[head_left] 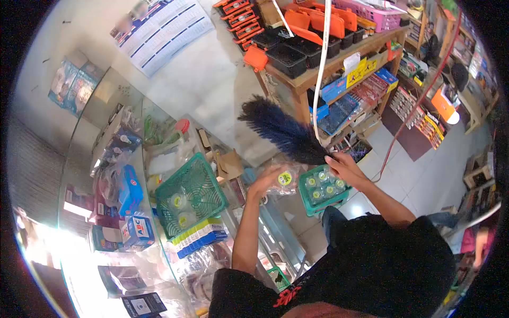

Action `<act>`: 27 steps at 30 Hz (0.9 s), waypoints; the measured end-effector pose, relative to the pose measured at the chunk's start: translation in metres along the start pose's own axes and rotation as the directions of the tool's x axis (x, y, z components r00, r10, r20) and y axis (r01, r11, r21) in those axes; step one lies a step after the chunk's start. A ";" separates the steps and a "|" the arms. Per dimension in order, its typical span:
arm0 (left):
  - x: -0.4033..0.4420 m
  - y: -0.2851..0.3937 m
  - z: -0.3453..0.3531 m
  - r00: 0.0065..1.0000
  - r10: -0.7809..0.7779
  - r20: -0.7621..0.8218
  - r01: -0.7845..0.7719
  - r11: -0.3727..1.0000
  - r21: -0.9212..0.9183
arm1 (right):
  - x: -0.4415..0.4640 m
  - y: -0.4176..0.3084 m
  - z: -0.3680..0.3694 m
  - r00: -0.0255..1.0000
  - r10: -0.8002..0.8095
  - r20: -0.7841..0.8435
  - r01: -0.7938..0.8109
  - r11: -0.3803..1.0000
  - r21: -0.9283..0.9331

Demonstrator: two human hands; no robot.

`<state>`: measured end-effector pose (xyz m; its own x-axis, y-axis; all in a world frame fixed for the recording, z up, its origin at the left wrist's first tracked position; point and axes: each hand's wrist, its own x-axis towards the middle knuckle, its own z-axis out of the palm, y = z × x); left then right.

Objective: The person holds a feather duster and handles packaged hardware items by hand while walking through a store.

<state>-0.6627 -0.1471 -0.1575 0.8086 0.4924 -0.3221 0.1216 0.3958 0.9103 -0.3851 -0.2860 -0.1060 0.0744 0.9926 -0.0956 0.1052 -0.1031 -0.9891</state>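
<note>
My right hand (345, 170) is closed around the base of a dark blue-black feather duster (283, 132), whose bushy end points up and to the left. In my left hand (264, 181) is a clear plastic-wrapped container with a round yellow-green label (285, 178). Below the duster, a green basket (318, 204) holds several clear containers (316, 194) with similar labels. Another green basket (204, 175) sits to the left, tilted in view, with two such containers (179, 200) inside. The duster's handle is hidden from sight.
A glass display case (154, 220) with boxed goods stands at left, including a blue ABC box (139, 230). The wooden table (313, 78) at the back carries black and orange bins (289, 57). A white cable (322, 69) and a red cord (424, 95) hang down.
</note>
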 end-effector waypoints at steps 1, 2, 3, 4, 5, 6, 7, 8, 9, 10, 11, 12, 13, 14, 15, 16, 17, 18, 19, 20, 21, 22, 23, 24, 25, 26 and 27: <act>-0.003 0.007 0.007 0.999 0.003 -0.042 -0.003 1.000 -0.016 | -0.007 -0.002 -0.005 1.000 0.008 -0.025 -0.006 0.998 0.055; -0.006 0.014 0.012 0.995 0.020 -0.095 -0.024 0.999 -0.038 | -0.012 -0.010 -0.011 0.999 0.008 -0.035 -0.004 0.995 0.098; -0.011 0.022 0.018 0.990 0.019 -0.140 -0.027 0.998 -0.053 | -0.018 -0.012 -0.014 0.998 0.018 -0.056 -0.009 0.988 0.157; -0.014 0.024 0.020 0.989 0.044 -0.144 -0.050 0.998 -0.036 | -0.021 -0.008 -0.017 0.998 0.033 -0.054 -0.025 0.990 0.142; -0.015 0.027 0.023 0.987 0.070 -0.144 -0.073 0.997 -0.018 | -0.024 -0.005 -0.023 0.997 0.047 -0.054 -0.040 0.991 0.126; -0.015 0.027 0.024 0.986 0.092 -0.142 -0.092 0.996 0.001 | -0.027 -0.001 -0.029 0.996 0.064 -0.059 -0.057 0.992 0.113; -0.015 0.026 0.023 0.978 0.117 -0.170 -0.108 0.992 0.057 | -0.030 0.003 -0.036 0.997 0.062 -0.046 -0.057 0.994 0.098; -0.013 0.023 0.021 0.970 0.142 -0.196 -0.121 0.986 0.114 | -0.033 0.007 -0.043 0.998 0.060 -0.035 -0.057 0.995 0.085; -0.011 0.019 0.018 0.961 0.167 -0.221 -0.130 0.977 0.171 | -0.036 0.008 -0.046 0.998 0.060 -0.024 -0.058 0.996 0.072; -0.009 0.016 0.015 0.960 0.167 -0.226 -0.142 0.982 0.126 | -0.039 0.008 -0.050 0.998 0.059 -0.015 -0.058 0.998 0.029; -0.006 0.012 0.012 0.958 0.168 -0.231 -0.153 0.985 0.080 | -0.044 0.005 -0.054 0.998 0.058 -0.007 -0.058 0.998 -0.014; -0.002 0.007 0.006 0.957 0.169 -0.235 -0.165 0.986 0.036 | -0.047 0.003 -0.057 0.998 0.056 0.001 -0.056 0.997 -0.057; 0.003 -0.013 -0.011 0.940 0.150 -0.305 -0.140 0.989 0.054 | -0.048 0.008 -0.061 0.999 0.026 0.026 -0.023 0.994 -0.103; 0.010 -0.044 -0.033 0.918 0.135 -0.373 -0.117 0.991 0.071 | -0.048 0.018 -0.066 0.999 -0.006 0.053 0.013 0.989 -0.149; 0.015 -0.058 -0.046 0.890 0.123 -0.438 -0.095 0.992 0.087 | -0.045 0.023 -0.070 0.996 -0.038 0.079 0.053 0.979 -0.195; 0.010 -0.041 -0.031 0.894 0.112 -0.433 -0.106 0.994 0.038 | -0.043 0.022 -0.071 0.995 -0.031 0.094 0.056 0.960 -0.274; 0.001 -0.025 -0.014 0.899 0.100 -0.427 -0.115 0.993 -0.010 | -0.040 0.021 -0.071 0.994 -0.023 0.107 0.059 0.935 -0.350; 0.001 -0.023 -0.011 0.902 0.111 -0.417 -0.122 0.993 0.000 | -0.038 0.020 -0.072 0.993 -0.011 0.117 0.060 0.904 -0.424; 0.000 -0.020 -0.007 0.905 0.121 -0.407 -0.129 0.992 0.009 | -0.035 0.023 -0.073 0.994 -0.032 0.102 0.077 0.877 -0.475; 0.004 -0.032 -0.016 0.906 0.155 -0.394 -0.135 0.988 0.077 | -0.030 0.027 -0.074 0.995 -0.052 0.087 0.091 0.847 -0.524; 0.006 -0.039 -0.021 0.906 0.187 -0.379 -0.142 0.979 0.144 | -0.027 0.028 -0.075 0.994 -0.073 0.076 0.103 0.814 -0.572; 0.000 -0.026 -0.010 0.905 0.203 -0.374 -0.121 0.965 0.231 | -0.024 0.023 -0.077 0.996 -0.039 0.080 0.079 0.790 -0.607; -0.008 -0.013 0.001 0.903 0.216 -0.370 -0.098 0.945 0.312 | -0.023 0.016 -0.080 0.996 -0.001 0.086 0.056 0.764 -0.642; -0.014 0.000 0.010 0.901 0.231 -0.366 -0.075 0.916 0.393 | -0.022 0.012 -0.081 0.995 0.034 0.092 0.037 0.736 -0.676; -0.017 0.006 0.009 0.919 0.216 -0.330 -0.069 0.911 0.406 | -0.023 0.013 -0.081 0.998 -0.024 0.063 0.061 0.717 -0.694; -0.019 0.011 0.007 0.935 0.199 -0.294 -0.062 0.907 0.417 | -0.026 0.017 -0.084 0.996 -0.082 0.035 0.082 0.697 -0.713; -0.020 0.012 0.006 0.939 0.194 -0.286 -0.072 0.919 0.387 | -0.030 0.020 -0.088 0.990 -0.140 0.010 0.103 0.673 -0.732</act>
<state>-0.6738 -0.1564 -0.1384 0.6181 0.7602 -0.2002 0.2762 0.0284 0.9607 -0.2980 -0.3233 -0.1134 0.0491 0.9979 0.0428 0.8045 -0.0142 -0.5938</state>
